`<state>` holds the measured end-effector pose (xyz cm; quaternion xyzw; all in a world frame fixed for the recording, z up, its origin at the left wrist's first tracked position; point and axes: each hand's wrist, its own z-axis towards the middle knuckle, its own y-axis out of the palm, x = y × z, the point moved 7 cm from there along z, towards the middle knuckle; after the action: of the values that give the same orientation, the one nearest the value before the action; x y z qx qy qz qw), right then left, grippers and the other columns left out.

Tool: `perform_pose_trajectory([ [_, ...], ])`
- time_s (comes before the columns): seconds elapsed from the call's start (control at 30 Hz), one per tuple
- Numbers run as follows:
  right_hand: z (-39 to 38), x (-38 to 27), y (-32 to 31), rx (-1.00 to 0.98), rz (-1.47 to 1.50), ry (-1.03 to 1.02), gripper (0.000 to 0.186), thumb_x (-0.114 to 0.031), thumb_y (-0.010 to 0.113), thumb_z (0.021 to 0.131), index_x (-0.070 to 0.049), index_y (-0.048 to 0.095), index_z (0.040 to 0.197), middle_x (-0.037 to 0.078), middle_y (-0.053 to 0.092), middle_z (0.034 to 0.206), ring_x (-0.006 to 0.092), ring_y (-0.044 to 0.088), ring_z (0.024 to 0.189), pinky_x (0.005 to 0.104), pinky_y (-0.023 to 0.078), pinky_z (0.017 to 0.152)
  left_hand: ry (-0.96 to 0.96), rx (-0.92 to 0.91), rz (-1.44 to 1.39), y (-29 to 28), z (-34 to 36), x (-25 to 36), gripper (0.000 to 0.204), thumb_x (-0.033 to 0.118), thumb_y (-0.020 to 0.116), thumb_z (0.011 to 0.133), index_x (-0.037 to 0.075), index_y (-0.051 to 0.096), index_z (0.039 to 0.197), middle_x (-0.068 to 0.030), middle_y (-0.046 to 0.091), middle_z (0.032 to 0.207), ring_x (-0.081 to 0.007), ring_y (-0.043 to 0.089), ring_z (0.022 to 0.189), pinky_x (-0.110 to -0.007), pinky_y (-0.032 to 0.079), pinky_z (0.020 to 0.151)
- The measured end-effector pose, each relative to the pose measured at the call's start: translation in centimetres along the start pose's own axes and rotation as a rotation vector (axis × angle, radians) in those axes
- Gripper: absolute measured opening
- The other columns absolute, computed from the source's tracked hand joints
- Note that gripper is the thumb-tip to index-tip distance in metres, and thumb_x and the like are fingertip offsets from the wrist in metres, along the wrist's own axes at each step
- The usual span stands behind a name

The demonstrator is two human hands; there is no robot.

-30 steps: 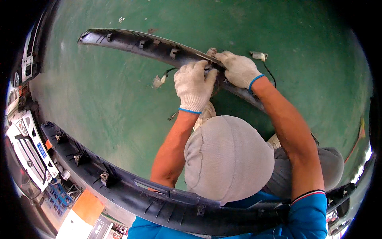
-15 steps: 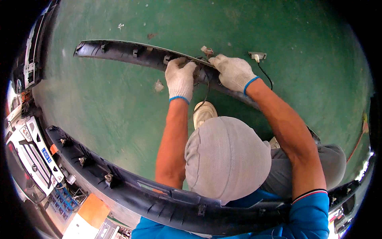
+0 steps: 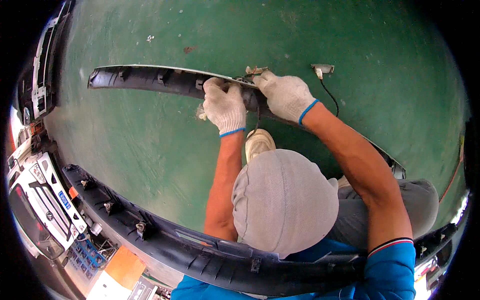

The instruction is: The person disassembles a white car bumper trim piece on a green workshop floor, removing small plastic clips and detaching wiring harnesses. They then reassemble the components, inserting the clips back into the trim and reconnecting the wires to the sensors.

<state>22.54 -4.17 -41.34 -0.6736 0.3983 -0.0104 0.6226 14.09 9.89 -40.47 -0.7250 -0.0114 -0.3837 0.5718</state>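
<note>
A long curved dark trim panel (image 3: 145, 79) with a pale outer edge and small clips lies across in front of me. My left hand (image 3: 224, 106), in a white knit glove, is closed on the panel near its middle; its fingertips are partly hidden. My right hand (image 3: 286, 95), gloved the same way, pinches thin wiring at the panel's far edge. Just beyond those fingers is a small pale fitting (image 3: 257, 70) with thin wires. A dark cable (image 3: 258, 119) hangs down between my hands. Farther right, a similar small light-coloured fitting (image 3: 322, 69) with a black cable lies on the floor.
A second long black panel (image 3: 200, 257) with clips curves across the foreground. A grey cloth dome (image 3: 287, 200) and a pale shoe (image 3: 259, 144) are below my hands. A crumpled clear scrap (image 3: 201, 112) lies on the green floor (image 3: 150, 130). White vehicles (image 3: 47, 210) stand at left.
The panel's left part has shifted down and slightly left in view. My right hand has moved left and a little down along it. The pale fitting beyond it now appears turned more sideways.
</note>
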Motion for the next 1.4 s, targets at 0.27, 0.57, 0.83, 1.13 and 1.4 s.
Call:
perform_pose_trajectory([
  [0.27,0.0,-0.3,0.1,0.066,-0.042,-0.008,0.021,-0.011,0.062,0.093,-0.002,0.062,0.111,0.017,0.069,0.112,0.0357,0.076,0.083,0.0479,0.062,0.067,-0.425,-0.261,-1.105,2.6,0.4,-1.1,0.027,0.007,0.072,0.089,-0.007,0.064,0.111,-0.0179,0.071,0.107,-0.0218,0.071,0.091,-0.033,0.060,0.077],
  [0.57,2.6,2.1,-4.4,0.097,0.191,0.108,0.040,-0.040,0.060,0.093,-0.011,0.073,0.116,0.015,0.074,0.117,0.0347,0.073,0.102,0.0500,0.059,0.088,-0.355,-0.233,-0.736,2.5,1.5,-2.2,0.024,0.010,0.071,0.091,-0.008,0.064,0.105,-0.0149,0.071,0.095,-0.0213,0.070,0.080,-0.035,0.059,0.067],
  [0.83,6.5,0.6,-0.8,-0.191,0.158,0.009,0.033,-0.031,0.065,0.090,-0.012,0.076,0.116,0.018,0.073,0.114,0.0362,0.069,0.109,0.0484,0.055,0.095,-0.367,-0.287,-0.716,2.2,1.7,-1.7,0.028,0.019,0.066,0.098,-0.009,0.068,0.101,-0.0138,0.071,0.091,-0.0204,0.070,0.075,-0.036,0.057,0.063],
  [1.13,3.2,4.9,-0.7,0.136,0.478,0.267,0.034,-0.021,0.059,0.085,-0.006,0.076,0.109,0.020,0.075,0.110,0.0385,0.070,0.104,0.0469,0.054,0.096,-0.171,-0.170,-0.278,0.3,2.3,-2.2,0.036,0.027,0.075,0.090,-0.009,0.071,0.088,-0.0101,0.068,0.078,-0.0166,0.058,0.066,-0.034,0.048,0.061],
  [1.4,8.2,0.6,-2.9,0.191,0.391,0.079,0.033,-0.023,0.056,0.089,-0.005,0.076,0.108,0.021,0.074,0.109,0.0399,0.070,0.104,0.0487,0.054,0.094,-0.177,-0.197,-0.260,-0.3,1.8,-1.4,0.043,0.032,0.072,0.087,-0.009,0.076,0.099,-0.0182,0.075,0.084,-0.0242,0.068,0.076,-0.041,0.053,0.076],
])
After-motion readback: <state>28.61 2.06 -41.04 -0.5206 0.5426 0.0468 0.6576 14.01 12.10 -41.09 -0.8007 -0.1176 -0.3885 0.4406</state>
